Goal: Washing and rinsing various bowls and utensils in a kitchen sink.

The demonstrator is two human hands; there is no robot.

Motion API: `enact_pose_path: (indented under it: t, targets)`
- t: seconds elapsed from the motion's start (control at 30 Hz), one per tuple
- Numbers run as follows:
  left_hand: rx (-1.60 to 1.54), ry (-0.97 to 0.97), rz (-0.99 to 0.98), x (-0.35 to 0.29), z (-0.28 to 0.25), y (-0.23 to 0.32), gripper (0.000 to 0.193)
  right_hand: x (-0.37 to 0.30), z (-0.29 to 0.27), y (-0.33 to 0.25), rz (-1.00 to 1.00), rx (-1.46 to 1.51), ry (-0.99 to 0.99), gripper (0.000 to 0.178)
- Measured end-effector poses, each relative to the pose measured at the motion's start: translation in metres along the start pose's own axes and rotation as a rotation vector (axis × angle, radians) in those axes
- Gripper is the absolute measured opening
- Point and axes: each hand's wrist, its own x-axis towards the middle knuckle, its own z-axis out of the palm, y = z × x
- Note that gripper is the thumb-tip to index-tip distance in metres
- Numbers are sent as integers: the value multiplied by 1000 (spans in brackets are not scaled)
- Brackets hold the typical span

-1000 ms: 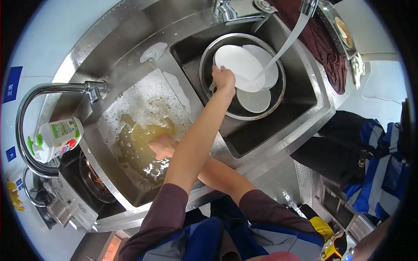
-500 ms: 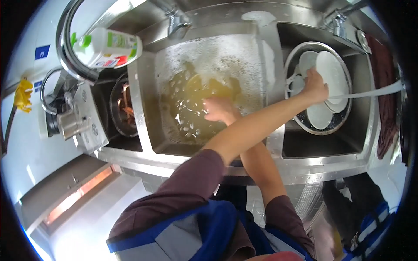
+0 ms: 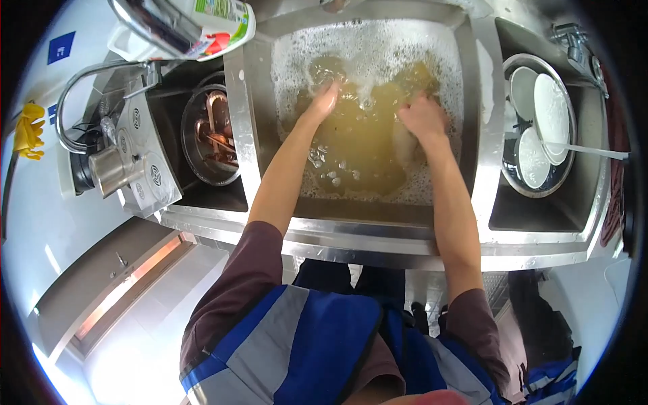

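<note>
Both of my hands are in the middle sink basin (image 3: 364,210), which holds cloudy yellowish water (image 3: 361,152) with white foam. My left hand (image 3: 327,101) is at the left of the murky patch. Its thumb side shows above the surface, while the other fingers are hidden under water. My right hand (image 3: 425,116) is further right, knuckles up and fingers curled down into the water. A pale blurred shape shows below the surface beside it, and what the fingers hold, if anything, is hidden.
In the right basin a round metal bowl (image 3: 572,145) holds several white dishes (image 3: 552,111), with a pale handle sticking out. At left, a dark round pan (image 3: 191,158) holds copper-coloured utensils. A curved faucet (image 3: 101,65) and white jug (image 3: 236,30) stand over that side.
My left hand has come back from the white dishes in the right basin into the middle basin's water. My right hand has shifted to the right within the water. The view has shifted too.
</note>
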Motion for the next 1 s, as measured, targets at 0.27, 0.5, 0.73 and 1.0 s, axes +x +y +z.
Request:
enact_pose_path:
  t: [0.27, 0.5, 0.73, 1.0]
  targets:
    - [-208, -23, -222, -33, 26, 46, 53, 13, 42, 67, -143, 20, -269, 40]
    - [754, 7, -139, -80, 12, 39, 52, 48, 114, 151, 218, -282, -669, 24]
    - [938, -439, -15, -141, 39, 16, 40, 2, 74, 79, -147, -606, -759, 25]
    - [569, -616, 199, -115, 86, -21, 24, -19, 3, 24, -304, -160, -946, 50]
